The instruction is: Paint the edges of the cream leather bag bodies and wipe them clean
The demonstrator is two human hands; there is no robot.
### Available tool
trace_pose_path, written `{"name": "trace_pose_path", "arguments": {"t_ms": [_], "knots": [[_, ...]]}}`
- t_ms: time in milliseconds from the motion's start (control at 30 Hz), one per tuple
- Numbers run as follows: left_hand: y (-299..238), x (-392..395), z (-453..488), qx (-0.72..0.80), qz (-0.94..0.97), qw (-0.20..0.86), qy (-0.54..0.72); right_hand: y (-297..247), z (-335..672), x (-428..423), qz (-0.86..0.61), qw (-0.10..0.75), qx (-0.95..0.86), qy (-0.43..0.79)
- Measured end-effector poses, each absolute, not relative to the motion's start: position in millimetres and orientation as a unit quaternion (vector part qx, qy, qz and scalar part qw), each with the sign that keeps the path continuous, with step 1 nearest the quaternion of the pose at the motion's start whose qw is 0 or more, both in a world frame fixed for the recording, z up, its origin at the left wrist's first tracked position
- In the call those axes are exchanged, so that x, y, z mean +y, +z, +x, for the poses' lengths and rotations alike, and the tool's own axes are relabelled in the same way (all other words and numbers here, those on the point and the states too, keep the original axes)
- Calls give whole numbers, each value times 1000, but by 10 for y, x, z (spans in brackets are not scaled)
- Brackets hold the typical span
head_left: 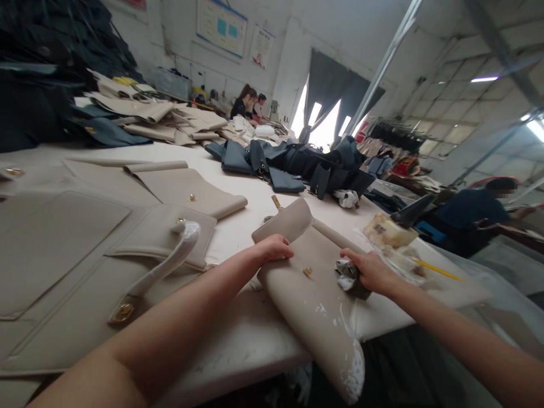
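Note:
A beige leather bag panel (297, 289) with a small gold clasp (307, 272) lies across the table corner, its lower end hanging over the edge. White smears mark that end. My left hand (274, 249) is closed on the panel's left side, fingers curled over it beside a rounded flap (285, 222) with a gold-coloured metal end. In my right hand (369, 271), against the panel's right side, is a crumpled, stained rag (347, 275). The underside of the panel and some of my fingers are hidden.
Beige bag pieces with a wrapped handle (172, 262) cover the left of the white table (238, 340). Dark blue bags (280, 164) lie at the back. A stained yellowish block (385, 231) and a yellow pencil (437, 268) are at the right. Several people work beyond.

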State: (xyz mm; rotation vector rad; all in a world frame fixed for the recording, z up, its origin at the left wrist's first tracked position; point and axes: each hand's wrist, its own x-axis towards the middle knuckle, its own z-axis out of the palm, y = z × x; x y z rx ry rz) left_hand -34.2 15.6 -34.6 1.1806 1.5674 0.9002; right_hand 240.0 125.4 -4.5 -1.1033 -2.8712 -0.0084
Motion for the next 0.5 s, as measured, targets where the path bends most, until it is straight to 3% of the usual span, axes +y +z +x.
{"name": "trace_pose_path", "arguments": {"t_ms": [133, 267, 367, 500], "knots": [[-331, 185, -357, 637, 476, 481, 369, 262, 2526, 1323, -409, 67, -909, -43], [-293, 165, -359, 648, 479, 477, 352, 302, 2304, 1130, -424, 158, -889, 66], [-272, 131, -330, 663, 488, 463, 330, 87, 2091, 828, -351, 85, -925, 114], [-277, 112, -284, 675, 505, 442, 307, -69, 2112, 625, -319, 8, -946, 52]]}}
